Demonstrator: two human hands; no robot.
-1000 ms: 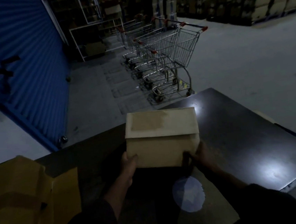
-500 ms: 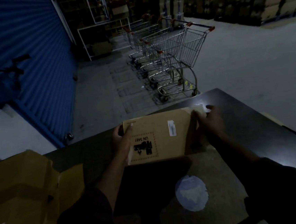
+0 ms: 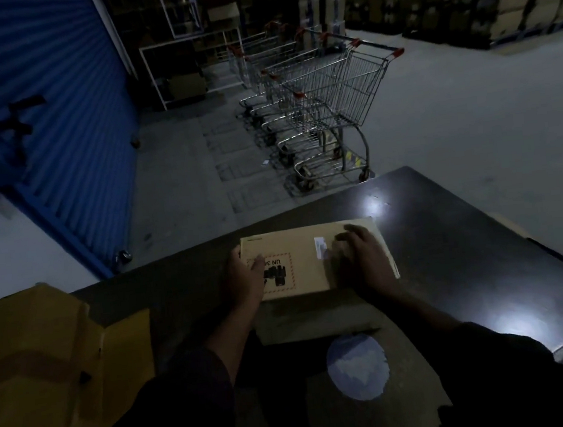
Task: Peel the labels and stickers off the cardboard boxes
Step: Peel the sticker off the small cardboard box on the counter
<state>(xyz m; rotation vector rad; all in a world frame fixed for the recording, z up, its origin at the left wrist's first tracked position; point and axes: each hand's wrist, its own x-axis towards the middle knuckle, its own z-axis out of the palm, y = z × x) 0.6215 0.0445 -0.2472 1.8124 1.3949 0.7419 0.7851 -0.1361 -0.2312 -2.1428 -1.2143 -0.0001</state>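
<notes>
The right hand lies flat, unclenched, on the cardboard box near the desk's far edge, fingertips just right of the small white sticker, while the left hand steadies the box's left end.

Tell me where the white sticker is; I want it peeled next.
In the head view, the white sticker sits on the box top, right of centre, just left of the right hand.

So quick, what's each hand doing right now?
Left hand: open, steadying the small box at its left edge.
Right hand: open, fingers pressed on the box top.
</notes>
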